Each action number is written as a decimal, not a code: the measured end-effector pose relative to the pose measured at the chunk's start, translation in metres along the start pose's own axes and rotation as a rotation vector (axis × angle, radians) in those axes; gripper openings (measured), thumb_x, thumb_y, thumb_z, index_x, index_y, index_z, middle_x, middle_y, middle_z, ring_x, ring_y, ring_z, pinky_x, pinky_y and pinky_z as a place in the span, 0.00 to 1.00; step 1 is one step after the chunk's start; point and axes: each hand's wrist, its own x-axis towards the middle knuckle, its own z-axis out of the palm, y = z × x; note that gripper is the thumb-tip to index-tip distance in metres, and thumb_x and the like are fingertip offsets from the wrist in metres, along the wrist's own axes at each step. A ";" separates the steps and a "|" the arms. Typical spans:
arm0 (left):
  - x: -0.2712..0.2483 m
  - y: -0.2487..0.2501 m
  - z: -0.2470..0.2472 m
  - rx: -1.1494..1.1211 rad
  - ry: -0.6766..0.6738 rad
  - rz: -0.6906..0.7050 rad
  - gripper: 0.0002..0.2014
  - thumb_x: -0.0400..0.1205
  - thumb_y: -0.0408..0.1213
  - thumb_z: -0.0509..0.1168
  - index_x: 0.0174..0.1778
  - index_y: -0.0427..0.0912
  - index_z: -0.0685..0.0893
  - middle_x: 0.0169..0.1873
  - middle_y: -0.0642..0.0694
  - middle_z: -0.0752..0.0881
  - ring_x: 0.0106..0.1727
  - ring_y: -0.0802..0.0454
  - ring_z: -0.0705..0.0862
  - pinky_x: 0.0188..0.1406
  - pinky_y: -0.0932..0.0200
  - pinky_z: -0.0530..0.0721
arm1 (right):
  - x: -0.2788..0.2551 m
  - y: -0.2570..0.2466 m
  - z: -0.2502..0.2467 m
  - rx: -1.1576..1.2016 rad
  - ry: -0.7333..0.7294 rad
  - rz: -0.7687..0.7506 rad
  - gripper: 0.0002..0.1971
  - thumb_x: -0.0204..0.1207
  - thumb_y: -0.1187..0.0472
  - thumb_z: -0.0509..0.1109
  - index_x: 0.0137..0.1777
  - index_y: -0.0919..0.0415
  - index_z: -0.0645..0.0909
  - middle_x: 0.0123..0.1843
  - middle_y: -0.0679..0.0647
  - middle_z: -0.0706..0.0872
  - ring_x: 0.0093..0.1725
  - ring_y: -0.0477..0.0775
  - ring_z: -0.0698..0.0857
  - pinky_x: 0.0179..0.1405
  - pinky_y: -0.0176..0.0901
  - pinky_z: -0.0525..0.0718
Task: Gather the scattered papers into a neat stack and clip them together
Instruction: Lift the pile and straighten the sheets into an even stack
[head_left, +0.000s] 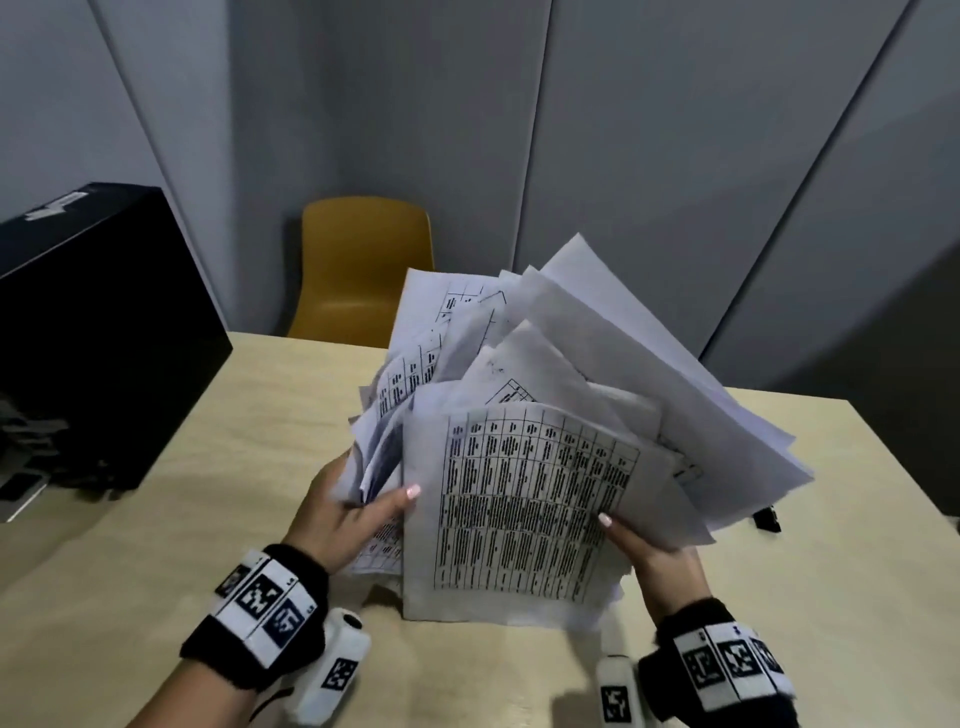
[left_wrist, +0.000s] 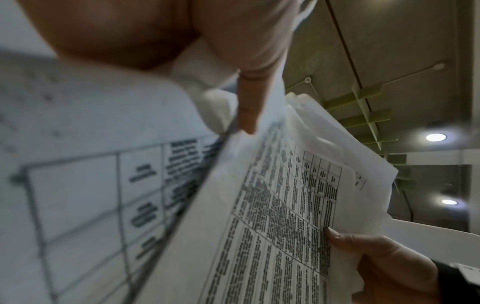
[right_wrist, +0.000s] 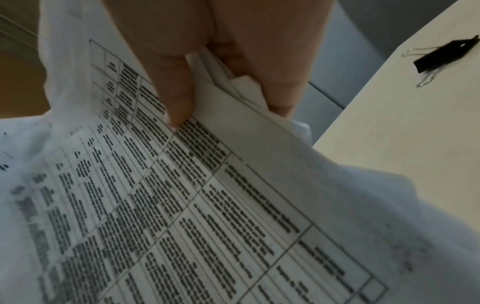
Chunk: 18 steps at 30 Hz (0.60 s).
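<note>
A loose, fanned bundle of white papers (head_left: 524, 467) printed with tables stands on its lower edge on the light wooden table (head_left: 218, 519). My left hand (head_left: 353, 514) grips the bundle's left side, thumb on the front sheet. My right hand (head_left: 649, 545) grips the right side, thumb on the front sheet (right_wrist: 182, 185). The sheets splay out unevenly toward the top. In the left wrist view the front sheet (left_wrist: 280, 216) shows between both hands. A black binder clip (right_wrist: 446, 55) lies on the table to the right, also seen as the clip (head_left: 768, 518) past the papers' right edge.
A black box (head_left: 98, 332) stands on the table's left side. A mustard-yellow chair (head_left: 363, 270) sits behind the table's far edge. Grey wall panels rise behind.
</note>
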 end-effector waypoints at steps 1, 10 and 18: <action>0.003 -0.003 0.002 0.050 0.060 0.013 0.19 0.71 0.38 0.72 0.57 0.56 0.80 0.48 0.69 0.89 0.55 0.69 0.85 0.56 0.66 0.84 | 0.000 0.001 0.001 -0.012 0.012 -0.015 0.10 0.65 0.74 0.75 0.46 0.64 0.85 0.53 0.56 0.84 0.51 0.42 0.83 0.49 0.24 0.80; -0.001 0.024 -0.011 -0.178 0.019 -0.005 0.24 0.60 0.51 0.80 0.52 0.59 0.83 0.42 0.66 0.90 0.51 0.69 0.87 0.52 0.63 0.86 | -0.004 -0.013 -0.002 0.069 -0.011 -0.024 0.17 0.61 0.80 0.74 0.41 0.58 0.81 0.25 0.31 0.87 0.29 0.33 0.84 0.29 0.17 0.78; -0.001 -0.005 -0.003 -0.150 0.175 -0.202 0.10 0.67 0.40 0.78 0.41 0.50 0.85 0.30 0.62 0.90 0.42 0.55 0.88 0.50 0.60 0.85 | -0.002 -0.013 0.002 0.121 -0.032 0.018 0.13 0.65 0.81 0.72 0.40 0.62 0.81 0.23 0.37 0.87 0.26 0.30 0.84 0.26 0.20 0.79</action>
